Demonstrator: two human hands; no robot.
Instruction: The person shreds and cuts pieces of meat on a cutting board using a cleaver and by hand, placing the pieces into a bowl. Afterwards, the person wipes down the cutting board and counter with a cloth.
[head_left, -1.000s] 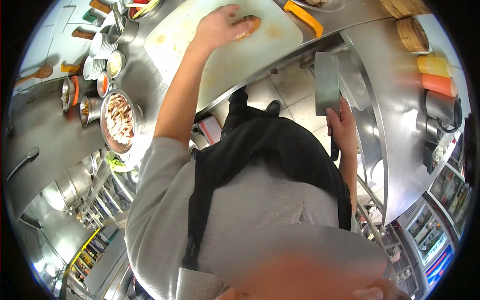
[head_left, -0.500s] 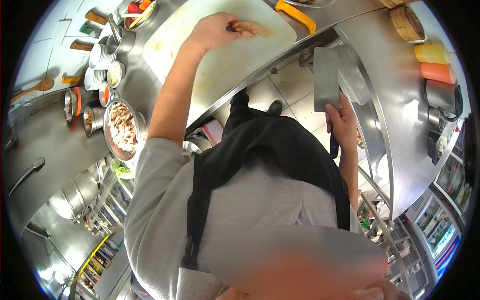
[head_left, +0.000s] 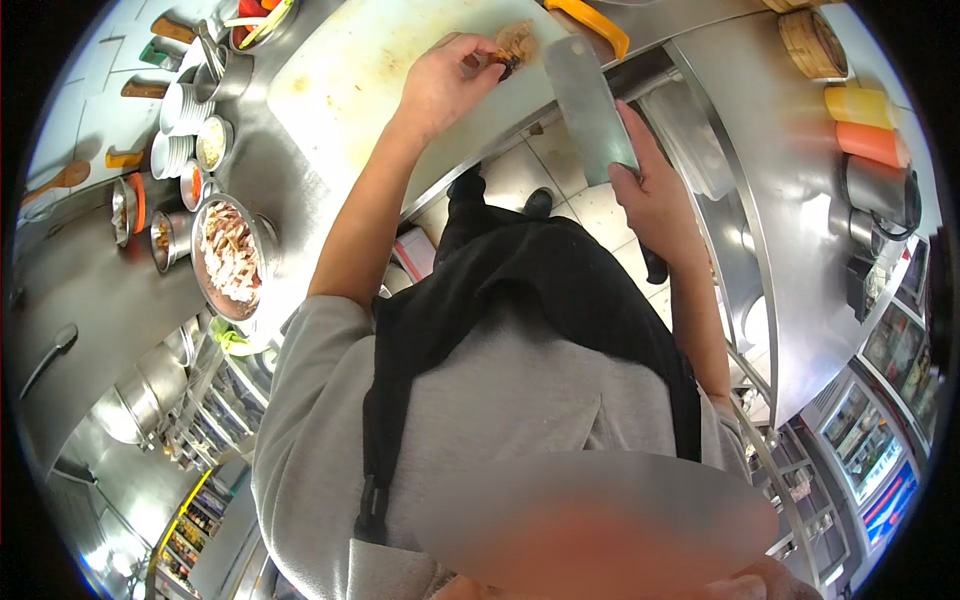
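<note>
On the white cutting board (head_left: 350, 100) lies a browned piece of meat (head_left: 516, 42), dark at its near end. The thumb and fingers of my left hand (head_left: 452, 85) pinch that dark end. My right hand (head_left: 652, 195) grips a cleaver (head_left: 588, 105) by its black handle. The cleaver's broad blade points up and left, with its tip close to the board's right edge and the meat. Brown specks and stains mark the board.
A steel bowl of sliced meat (head_left: 230, 255) stands left of the board, near stacked white dishes (head_left: 185, 108) and small containers. Beyond the board's right edge lies a yellow-orange handle (head_left: 595, 25). A steel counter (head_left: 800, 230) runs along the right.
The cleaver has moved up and left toward the meat, its blade now tilted. My left hand has shifted right along with the meat, which has turned more upright.
</note>
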